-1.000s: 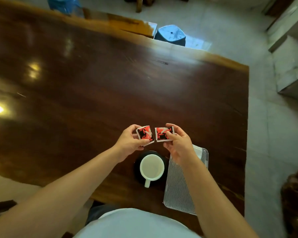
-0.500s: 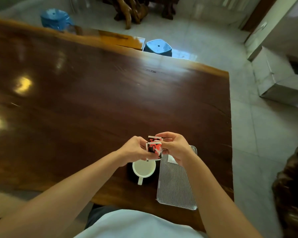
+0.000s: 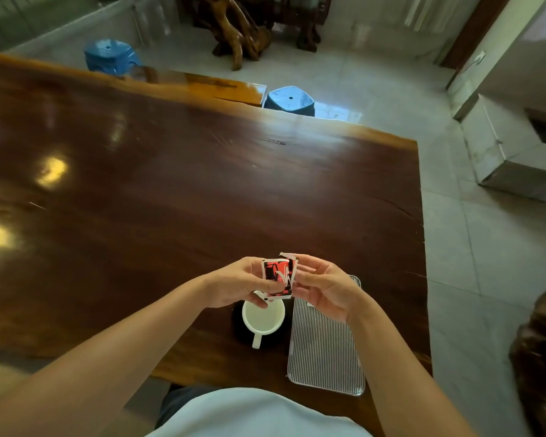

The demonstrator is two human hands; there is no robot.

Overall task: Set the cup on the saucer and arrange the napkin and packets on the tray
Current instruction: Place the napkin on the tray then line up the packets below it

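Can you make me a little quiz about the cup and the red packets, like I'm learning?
1. True or false: the cup stands on the dark saucer.
2. Where are the red packets? A) inside the cup B) pinched between the left hand and right hand C) flat on the table
3. Fill in: the striped tray lies to the cup's ____.
Key: 1 true; 2 B; 3 right.

Field as I viewed it: a dark polished wooden table (image 3: 202, 184) carried glare spots; past its far edge stood two stools, the left blue stool (image 3: 111, 56) and the right blue stool (image 3: 290, 100), and a gnarled root carving (image 3: 237, 36) on the pale tiled floor (image 3: 375, 89).
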